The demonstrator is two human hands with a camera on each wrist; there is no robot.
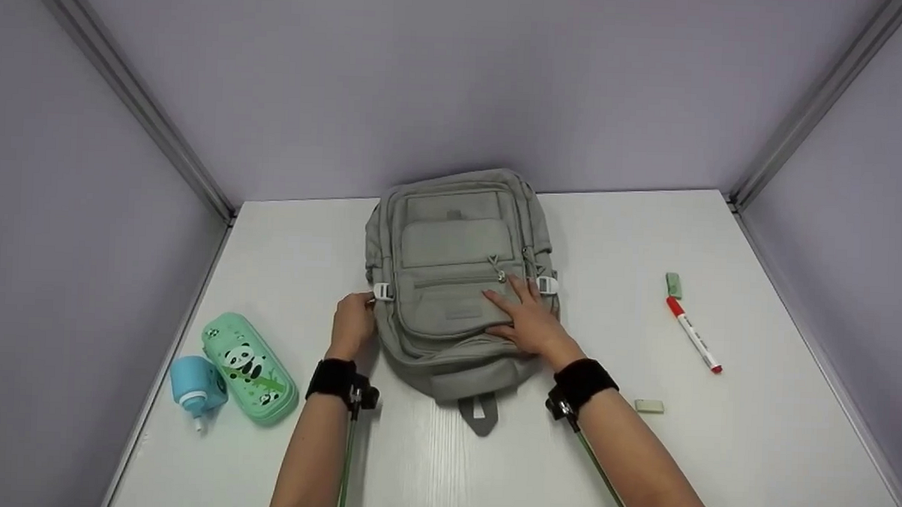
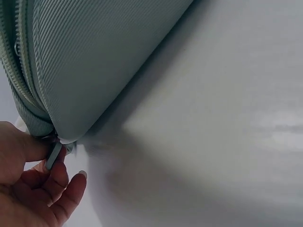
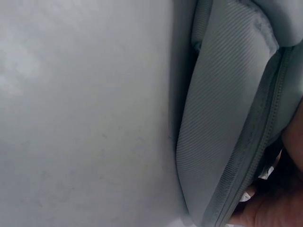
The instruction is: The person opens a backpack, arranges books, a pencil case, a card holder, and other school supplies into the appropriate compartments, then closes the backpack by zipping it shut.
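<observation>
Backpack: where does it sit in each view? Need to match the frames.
Head: the grey backpack lies flat at table centre, left hand at its left edge, right hand flat on its front.
Left wrist: fills the upper left; fingers pinch a zipper pull at its lower corner.
Right wrist: runs down the right side, hand at bottom right.
Shared landmark: the white table.

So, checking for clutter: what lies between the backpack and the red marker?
Nothing: in the head view only bare white table separates the backpack from the red marker.
</observation>
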